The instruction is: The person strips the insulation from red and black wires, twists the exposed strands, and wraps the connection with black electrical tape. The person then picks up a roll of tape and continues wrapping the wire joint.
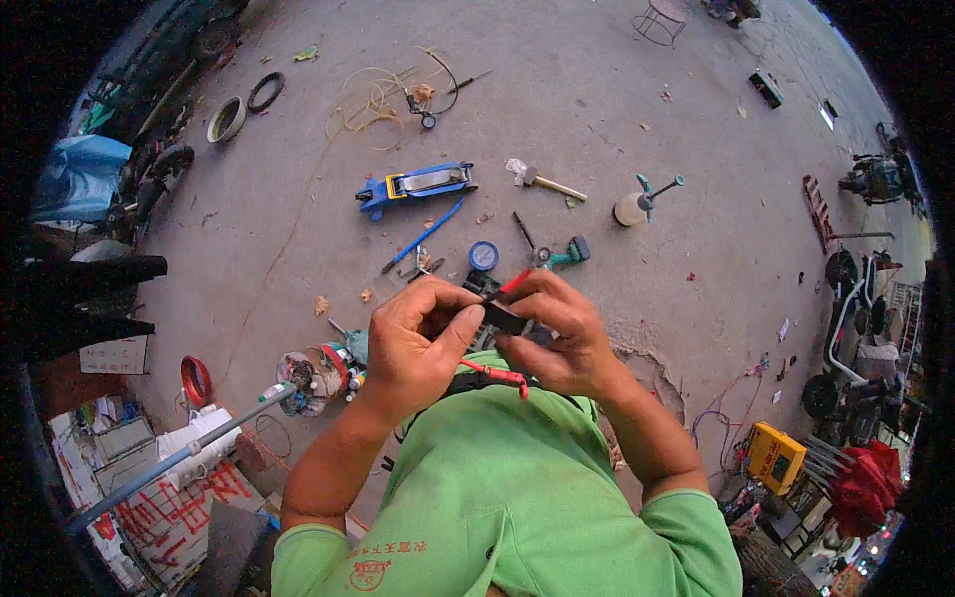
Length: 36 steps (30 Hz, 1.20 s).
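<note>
In front of my chest, my left hand (423,343) and my right hand (562,338) are close together, fingers bent in a pinch. Between them is a small black rectangular piece (505,319), gripped by both hands. A slim red-tipped stick (515,282) slants up from the fingertips beside it; its lower end is hidden. Below the hands, a red cord with a red plastic end (497,376) lies against my green shirt (497,448). Just beyond the hands, a round blue tin (483,256) and a green cordless power tool (567,254) are on the ground.
Farther out are a blue floor jack (418,187), its blue handle bar (423,235), a mallet (547,182), a spray bottle (637,204) and a coiled hose with a gauge (428,120). A yellow case (775,458) stands right. A metal pole (189,453) crosses the lower left.
</note>
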Each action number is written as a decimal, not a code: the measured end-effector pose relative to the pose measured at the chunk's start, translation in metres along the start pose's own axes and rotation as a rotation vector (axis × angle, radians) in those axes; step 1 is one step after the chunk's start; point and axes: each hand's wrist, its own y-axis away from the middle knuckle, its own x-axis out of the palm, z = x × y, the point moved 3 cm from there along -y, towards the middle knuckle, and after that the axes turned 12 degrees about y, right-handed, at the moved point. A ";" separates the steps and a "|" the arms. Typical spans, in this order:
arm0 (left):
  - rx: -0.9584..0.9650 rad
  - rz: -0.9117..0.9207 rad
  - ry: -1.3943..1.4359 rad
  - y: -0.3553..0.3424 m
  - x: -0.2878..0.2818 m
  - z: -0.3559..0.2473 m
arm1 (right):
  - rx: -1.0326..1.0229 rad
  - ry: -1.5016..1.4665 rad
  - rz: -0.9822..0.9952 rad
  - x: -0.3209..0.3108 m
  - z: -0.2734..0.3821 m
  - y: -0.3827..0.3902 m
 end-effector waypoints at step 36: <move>-0.418 0.138 0.277 0.004 -0.015 -0.007 | 0.100 -0.239 0.111 -0.020 -0.011 -0.007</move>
